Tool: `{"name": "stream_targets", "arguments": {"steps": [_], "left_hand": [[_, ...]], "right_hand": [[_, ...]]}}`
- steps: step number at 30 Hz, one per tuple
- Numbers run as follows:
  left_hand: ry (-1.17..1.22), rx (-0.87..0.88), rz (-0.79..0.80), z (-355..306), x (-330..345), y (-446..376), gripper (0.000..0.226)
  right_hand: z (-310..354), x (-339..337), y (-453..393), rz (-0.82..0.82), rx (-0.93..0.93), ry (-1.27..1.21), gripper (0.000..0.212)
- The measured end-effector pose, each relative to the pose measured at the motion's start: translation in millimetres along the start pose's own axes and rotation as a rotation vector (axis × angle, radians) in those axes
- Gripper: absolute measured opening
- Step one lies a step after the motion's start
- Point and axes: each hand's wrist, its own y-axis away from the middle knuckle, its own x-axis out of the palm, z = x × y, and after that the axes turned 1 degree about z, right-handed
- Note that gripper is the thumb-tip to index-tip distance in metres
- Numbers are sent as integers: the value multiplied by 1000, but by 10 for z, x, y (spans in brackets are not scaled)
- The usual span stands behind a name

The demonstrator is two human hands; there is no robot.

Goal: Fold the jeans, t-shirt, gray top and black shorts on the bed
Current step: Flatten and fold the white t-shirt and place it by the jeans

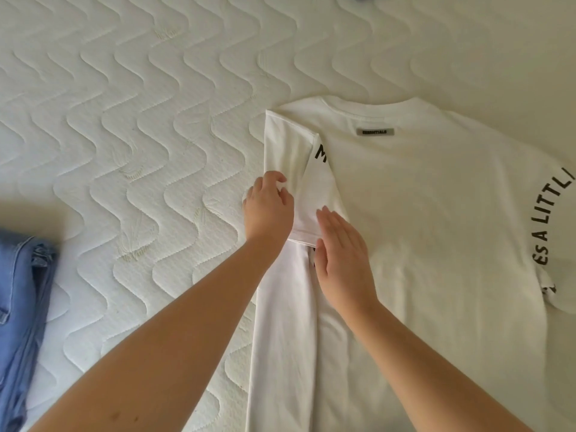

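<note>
**T-shirt, left side folded in**

Quilted white mattress (pixel 140 126) carries a white cotton t-shirt (pixel 420 213) with black lettering, back up, left side and sleeve folded inward. Left hand (pixel 269 207) pinches the folded sleeve. Right hand (pixel 343 257) presses flat, fingers together, beside it. Blue denim jeans (pixel 21 307) lie well left of the t-shirt.

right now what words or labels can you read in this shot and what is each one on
"ESSENTIALS" on the gray tag below the collar of the white t-shirt.
"A LITTL" in black curved print on the t-shirt's right side, running off the frame edge; the letters before it read roughly "ES", unclear.
"M" in black on the folded-over sleeve, the rest hidden by the fold.
No readable text on the jeans or the mattress.
</note>
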Motion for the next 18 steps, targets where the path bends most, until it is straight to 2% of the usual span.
{"name": "stream_targets", "arguments": {"steps": [3, 6, 8, 11, 15, 18], "left_hand": [[-139, 286, 0, -48, 153, 133, 39], [-450, 500, 203, 57, 337, 273, 58], [-582, 530, 300, 190, 412, 298, 66], [-666, 557, 300, 225, 444, 272, 69], [-656, 579, 205, -64, 463, 328, 63], [-601, 657, 224, -395, 618, 433, 60]], "right_hand": [[-133, 31, 158, 15, 71, 116, 50], [-270, 99, 352, 124, 28, 202, 52], [-359, 81, 426, 166, -29, 205, 54], [-489, -60, 441, 155, -43, 158, 53], [-747, -382, 508, 87, 103, 119, 54], [-1018, -686, 590, 40, 243, 106, 53]]}}
